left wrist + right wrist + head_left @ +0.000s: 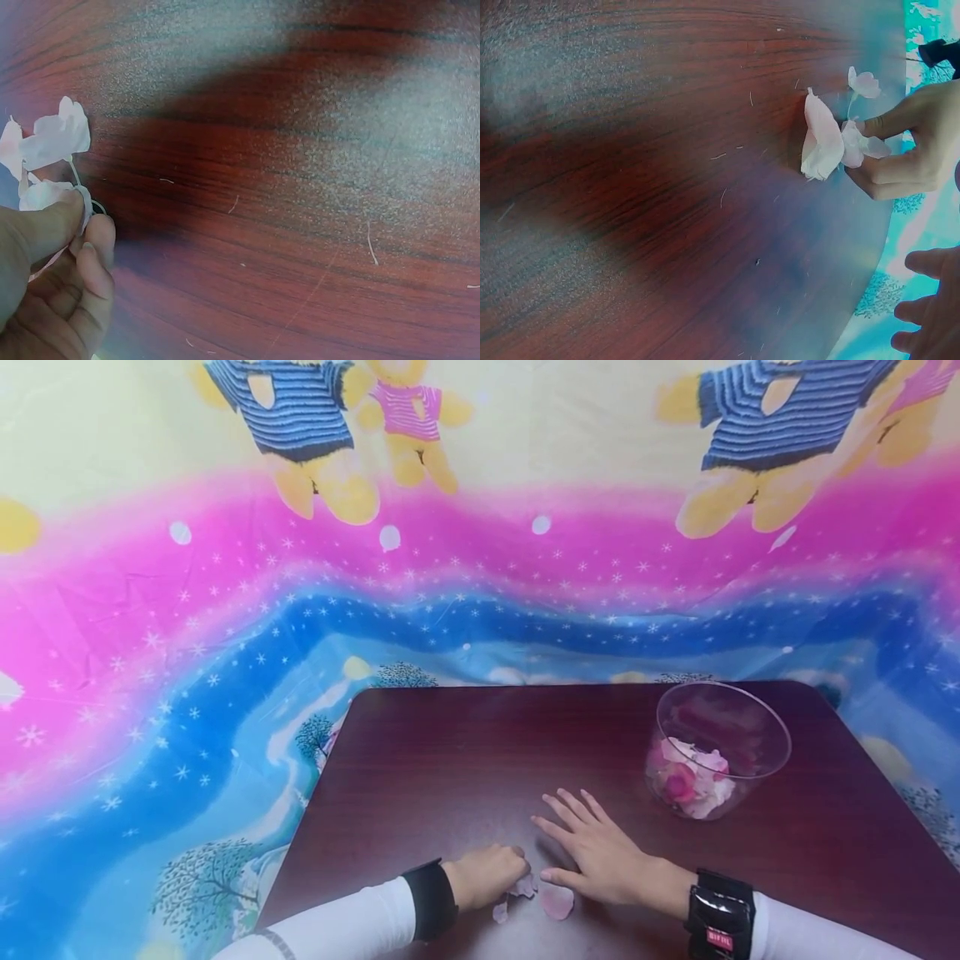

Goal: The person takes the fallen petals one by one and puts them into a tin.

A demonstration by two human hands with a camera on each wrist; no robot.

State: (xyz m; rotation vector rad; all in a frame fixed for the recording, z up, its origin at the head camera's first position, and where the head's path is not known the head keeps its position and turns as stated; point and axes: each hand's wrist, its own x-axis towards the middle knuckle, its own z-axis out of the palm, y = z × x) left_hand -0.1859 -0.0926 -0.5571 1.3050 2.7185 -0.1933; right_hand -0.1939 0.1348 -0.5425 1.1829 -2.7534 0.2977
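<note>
Nearest the head camera, two white sleeves reach onto the dark red tabletop [450, 752] from its near edge, each wrist carrying a black band.

Left hand [486, 875]: fingers [94, 247] curled, thumb and forefinger pinching a small cluster of pale pink petals [52, 142] joined by a thin stem. The cluster lies against the tabletop close to the near edge, just beside the right hand's thumb.

Right hand [600, 852]: fingers straight and spread, palm down, flat on the tabletop. It grasps nothing.

Loose petal [557, 902]: pale pink, lying flat on the tabletop just below the right thumb, just beside the pinched cluster. A smaller petal piece [500, 912] lies to its left, below the left hand.

Clear round bowl [720, 747]: upright on the right half of the tabletop, beyond the right hand and apart from it. It holds a heap of pink and white petals [693, 781].

Backdrop: a bright printed cloth [225, 610] with pink and blue bands and cartoon bears hangs behind and around the tabletop.
</note>
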